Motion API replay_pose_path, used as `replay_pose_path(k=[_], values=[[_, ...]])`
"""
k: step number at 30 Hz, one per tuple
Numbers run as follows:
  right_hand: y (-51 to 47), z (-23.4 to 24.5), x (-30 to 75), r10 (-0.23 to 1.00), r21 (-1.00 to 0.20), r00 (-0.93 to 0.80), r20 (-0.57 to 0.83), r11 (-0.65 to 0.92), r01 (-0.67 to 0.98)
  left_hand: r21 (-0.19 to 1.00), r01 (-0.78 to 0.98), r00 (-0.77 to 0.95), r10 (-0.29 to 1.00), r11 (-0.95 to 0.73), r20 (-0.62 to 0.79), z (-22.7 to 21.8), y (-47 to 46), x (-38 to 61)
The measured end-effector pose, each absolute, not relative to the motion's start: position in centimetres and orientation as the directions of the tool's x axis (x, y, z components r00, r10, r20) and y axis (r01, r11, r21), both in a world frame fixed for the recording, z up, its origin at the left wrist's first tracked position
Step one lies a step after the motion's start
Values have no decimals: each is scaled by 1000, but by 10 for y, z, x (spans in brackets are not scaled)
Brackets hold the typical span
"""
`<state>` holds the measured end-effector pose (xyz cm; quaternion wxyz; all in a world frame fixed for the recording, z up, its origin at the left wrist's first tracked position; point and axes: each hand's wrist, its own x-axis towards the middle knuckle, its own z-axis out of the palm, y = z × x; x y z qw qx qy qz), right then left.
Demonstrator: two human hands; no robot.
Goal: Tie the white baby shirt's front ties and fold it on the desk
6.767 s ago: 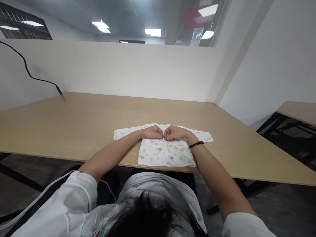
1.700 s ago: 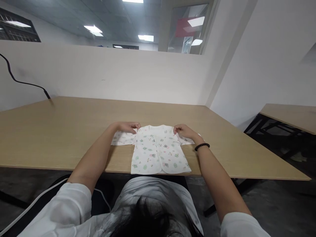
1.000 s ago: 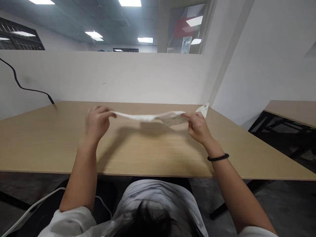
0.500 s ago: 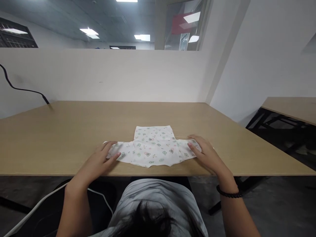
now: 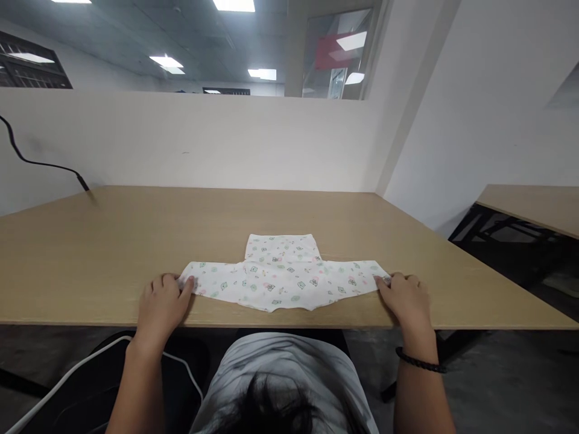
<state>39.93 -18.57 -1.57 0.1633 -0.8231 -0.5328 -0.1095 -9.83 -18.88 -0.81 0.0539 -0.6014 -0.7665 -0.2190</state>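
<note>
On the tabletop (image 5: 136, 241): a white cotton baby top (image 5: 280, 283) with small green and pink prints lies flat, close to the near edge and centred in front of the person.

Garment shape: the body reaches away from the person, while both sleeves stretch straight out sideways in one smooth band; the near side dips to a shallow point.

Left hand (image 5: 163, 307): half curled at the near edge, against the end of the left sleeve (image 5: 212, 283); whether it pinches the cloth cannot be told.

Right hand (image 5: 402, 301): likewise half curled, against the end of the right sleeve (image 5: 357, 280), with the same doubt about any grip; a black bead bracelet (image 5: 420, 360) circles the wrist.

Far left: a black cable (image 5: 40, 163) hangs down a white partition (image 5: 203, 144) to the tabletop's far corner.
</note>
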Motion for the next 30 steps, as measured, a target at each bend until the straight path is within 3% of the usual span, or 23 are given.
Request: replay_pose_path(k=[3,5,8,11,13,16,18,20,24,30], values=[[-185,-4,393,841,-202,439,318,-392,898,315,930,-291,905,191,311,-7,-186,-97],[-184,9,380,828,-303,429,361,-331,894,484,861,-332,895,158,299,-8,-184,-100],[-178,32,345,775,-479,415,477,-167,862,813,582,-435,855,28,282,-9,-180,-101],[-172,47,296,772,-536,274,573,100,838,945,304,-473,842,-120,259,-9,-175,-95],[-171,49,262,791,-533,128,599,275,800,958,237,-477,839,-163,261,-7,-174,-89],[-176,42,222,837,-509,-198,510,479,716,945,244,-451,837,-217,309,-5,-174,-83],[-183,34,209,790,-486,-424,443,609,627,926,269,-420,832,-266,361,-4,-174,-81],[-190,28,208,733,-455,-525,434,681,574,900,300,-383,824,-317,417,-2,-175,-80],[-194,15,227,792,-348,-409,453,580,737,821,438,-281,812,-366,512,5,-178,-72],[-199,-8,269,938,-223,-278,207,322,920,575,655,-93,703,-489,705,23,-185,-23]])
